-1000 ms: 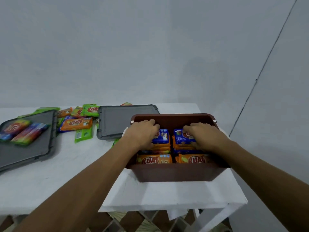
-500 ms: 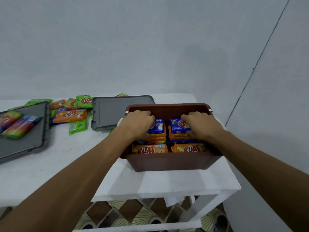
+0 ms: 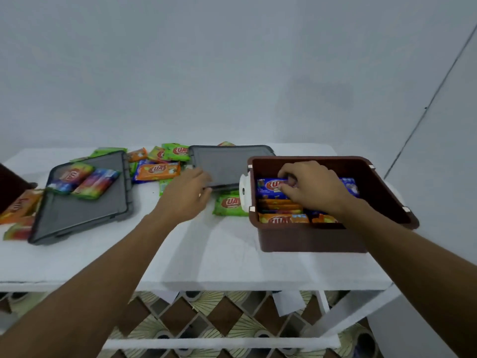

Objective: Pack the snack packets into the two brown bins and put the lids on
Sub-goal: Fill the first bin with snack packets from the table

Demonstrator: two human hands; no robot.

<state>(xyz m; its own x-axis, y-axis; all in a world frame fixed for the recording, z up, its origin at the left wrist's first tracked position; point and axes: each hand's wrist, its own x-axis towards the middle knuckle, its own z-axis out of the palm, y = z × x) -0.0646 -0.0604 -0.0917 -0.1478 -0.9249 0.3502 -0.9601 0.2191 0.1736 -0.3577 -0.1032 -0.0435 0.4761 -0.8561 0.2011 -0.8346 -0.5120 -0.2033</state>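
A brown bin (image 3: 309, 239) stands at the table's right end, filled with upright blue and orange snack packets. My right hand (image 3: 315, 189) is inside it, fingertips curled onto a blue packet (image 3: 269, 187) at the back left. A grey lid (image 3: 232, 164) lies flat just left of the bin. My left hand (image 3: 183, 200), blurred, reaches its near-left corner with fingers extended and touching the edge. A second grey lid (image 3: 85, 210) lies further left with two packets (image 3: 85, 180) on top. Part of a second brown bin (image 3: 10, 187) shows at the left edge.
Loose packets lie on the white table (image 3: 206, 254): a green one (image 3: 229, 204) beside the bin, an orange one (image 3: 157, 171) and several green ones between the lids, more orange ones (image 3: 18, 208) at far left. The table's edge is near the bin's right side.
My left hand has left the bin and moved left to the near grey lid. My right hand stays in the bin, shifted to the left stack. The view has turned left.
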